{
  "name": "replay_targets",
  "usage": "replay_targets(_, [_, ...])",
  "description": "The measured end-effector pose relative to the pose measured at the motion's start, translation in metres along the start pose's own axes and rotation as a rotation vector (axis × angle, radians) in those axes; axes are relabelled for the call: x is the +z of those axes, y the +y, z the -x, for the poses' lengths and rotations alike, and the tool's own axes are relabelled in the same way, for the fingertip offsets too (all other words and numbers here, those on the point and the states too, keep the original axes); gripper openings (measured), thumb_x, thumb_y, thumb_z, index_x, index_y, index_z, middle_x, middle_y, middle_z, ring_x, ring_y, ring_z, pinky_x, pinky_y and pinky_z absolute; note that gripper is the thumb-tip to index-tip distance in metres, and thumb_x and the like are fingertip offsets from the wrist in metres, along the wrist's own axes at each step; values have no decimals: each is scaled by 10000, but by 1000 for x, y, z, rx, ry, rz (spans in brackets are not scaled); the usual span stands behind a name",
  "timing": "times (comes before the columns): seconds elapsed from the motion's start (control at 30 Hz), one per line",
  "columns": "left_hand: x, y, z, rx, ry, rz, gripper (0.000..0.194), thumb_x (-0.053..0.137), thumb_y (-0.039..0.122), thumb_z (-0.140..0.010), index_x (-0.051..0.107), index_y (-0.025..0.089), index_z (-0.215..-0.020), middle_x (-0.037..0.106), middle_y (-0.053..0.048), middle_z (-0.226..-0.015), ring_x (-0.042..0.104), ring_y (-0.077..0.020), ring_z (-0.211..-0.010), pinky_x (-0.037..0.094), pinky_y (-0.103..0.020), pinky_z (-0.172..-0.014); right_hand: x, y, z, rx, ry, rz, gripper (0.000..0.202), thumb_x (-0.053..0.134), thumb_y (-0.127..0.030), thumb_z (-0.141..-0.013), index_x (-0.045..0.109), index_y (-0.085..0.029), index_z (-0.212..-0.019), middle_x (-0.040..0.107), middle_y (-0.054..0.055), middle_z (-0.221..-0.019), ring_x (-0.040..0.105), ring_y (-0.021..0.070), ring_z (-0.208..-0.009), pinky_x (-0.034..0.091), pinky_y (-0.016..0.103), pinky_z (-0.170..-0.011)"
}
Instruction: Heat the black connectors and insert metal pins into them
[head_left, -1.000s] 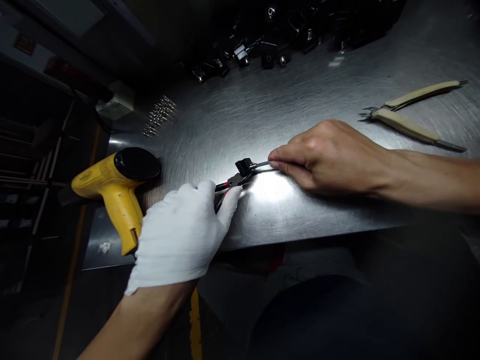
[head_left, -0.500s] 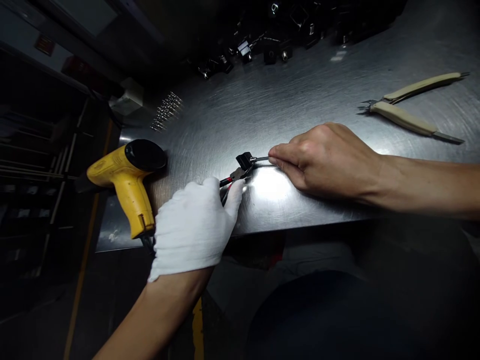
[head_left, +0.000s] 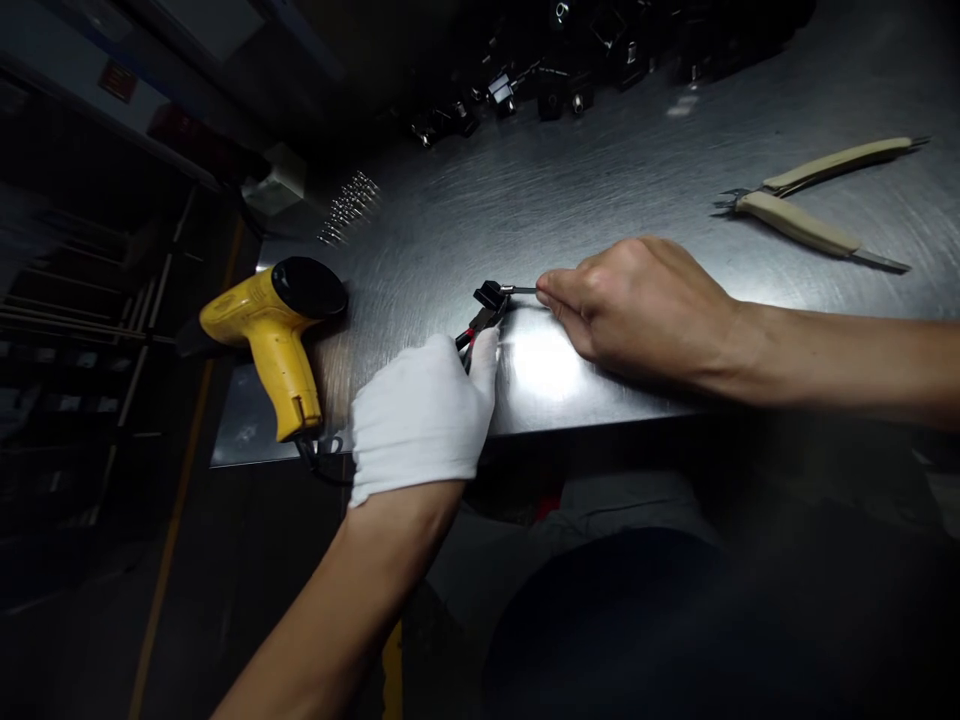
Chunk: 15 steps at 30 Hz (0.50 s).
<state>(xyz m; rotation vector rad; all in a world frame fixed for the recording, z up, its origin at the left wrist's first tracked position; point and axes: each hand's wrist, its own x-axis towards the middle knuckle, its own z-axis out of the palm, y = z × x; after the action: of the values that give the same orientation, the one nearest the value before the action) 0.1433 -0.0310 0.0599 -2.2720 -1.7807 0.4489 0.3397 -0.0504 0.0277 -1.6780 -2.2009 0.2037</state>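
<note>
My left hand (head_left: 424,415), in a white glove, is closed around pliers (head_left: 486,318) with red and black handles. Most of the handles are hidden under the glove. At the plier jaws sits a small black block (head_left: 490,294), a little above the table surface or on it; I cannot tell which. From the block's right side a silver metal collar (head_left: 507,290) leads into a thin dark cable (head_left: 526,291). My bare right hand (head_left: 637,305) pinches the cable's other visible end between thumb and forefinger; the rest of it is hidden in the fist.
A yellow heat gun (head_left: 277,335) lies on the left of the metal table (head_left: 450,210). Behind it are small metal pins (head_left: 351,208) in rows and a pale box (head_left: 277,180). Cream-handled cutters (head_left: 802,222) lie open at right. Dark parts (head_left: 551,100) with metal fittings crowd the back.
The view has shifted slightly, so the table things sit higher. My left hand has come a little up and right with the pliers; both hands keep their holds.
</note>
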Motion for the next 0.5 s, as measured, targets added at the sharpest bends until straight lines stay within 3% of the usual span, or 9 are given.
replay_targets(0.3, [13, 3, 5, 21, 116, -17, 690, 146, 664, -967, 639, 181, -932, 678, -118, -813, 673, -323, -710, 377, -349, -543, 2, 10, 4, -48, 50, -21, 362, 415, -284, -1016, 729, -161, -884, 667, 64, -670, 531, 168, -558, 322, 320, -545])
replay_targets(0.5, [15, -2, 6, 49, 109, -55, 662, 172, 653, -971, 640, 185, -967, 665, -113, -832, 660, -312, -717, 356, -337, -542, -1, 19, 3, -84, 26, -153, 342, 460, -301, -989, 763, -176, -891, 713, 67, -726, 618, 196, -655, 385, 318, -577])
